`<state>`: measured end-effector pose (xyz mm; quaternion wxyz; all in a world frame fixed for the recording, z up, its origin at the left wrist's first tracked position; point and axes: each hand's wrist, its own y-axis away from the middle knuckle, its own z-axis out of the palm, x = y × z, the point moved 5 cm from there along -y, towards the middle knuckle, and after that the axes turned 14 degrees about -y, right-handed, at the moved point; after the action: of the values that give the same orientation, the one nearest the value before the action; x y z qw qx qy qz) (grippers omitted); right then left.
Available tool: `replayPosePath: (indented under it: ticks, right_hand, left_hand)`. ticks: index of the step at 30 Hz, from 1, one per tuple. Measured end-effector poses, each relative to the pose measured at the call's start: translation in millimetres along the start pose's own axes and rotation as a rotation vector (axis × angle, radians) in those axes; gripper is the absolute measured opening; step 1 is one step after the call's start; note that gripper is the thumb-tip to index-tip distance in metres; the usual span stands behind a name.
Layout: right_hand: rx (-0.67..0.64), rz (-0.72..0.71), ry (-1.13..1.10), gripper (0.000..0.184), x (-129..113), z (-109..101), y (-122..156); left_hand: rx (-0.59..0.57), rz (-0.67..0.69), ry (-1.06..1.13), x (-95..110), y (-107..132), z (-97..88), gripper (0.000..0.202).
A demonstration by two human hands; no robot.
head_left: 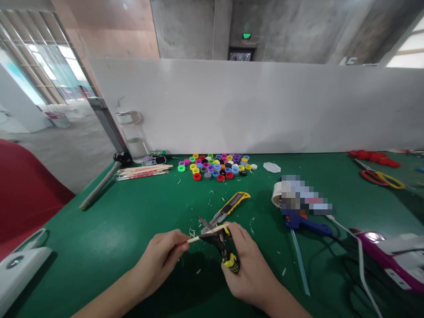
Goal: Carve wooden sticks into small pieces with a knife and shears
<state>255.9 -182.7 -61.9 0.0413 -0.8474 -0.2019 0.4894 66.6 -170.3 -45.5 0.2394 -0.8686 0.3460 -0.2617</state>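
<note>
My left hand [164, 254] pinches one end of a thin pale wooden stick [194, 240] between thumb and fingertips. My right hand [247, 265] is closed around a hand cutter [218, 242] with black and yellow grips. The stick lies across the cutter's jaws, its far end reaching the right fingers. The exact jaw shape is hard to make out. Just beyond both hands, a yellow utility knife [230, 207] rests on the green table [115, 247]. Pale shavings [192, 232] are scattered around the knife and cutter.
Colourful bottle caps [218, 168] cluster at the back, beside packaged sticks [144, 172], a clear bottle [134, 139] and a hammer-like tool [102, 183]. To the right are a white tape roll [277, 195], a blue glue gun [308, 224], scissors [380, 179] and a trailing cable [361, 260].
</note>
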Motion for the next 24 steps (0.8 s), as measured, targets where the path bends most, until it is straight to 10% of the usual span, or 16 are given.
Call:
replayPosePath:
  ticks: [24]
  right_hand:
    - [-0.049,0.174,-0.048,0.057,2.6,-9.4,-2.8]
  left_hand:
    - [-0.008,-0.034,-0.157,-14.7,-3.9,-0.3,0.014]
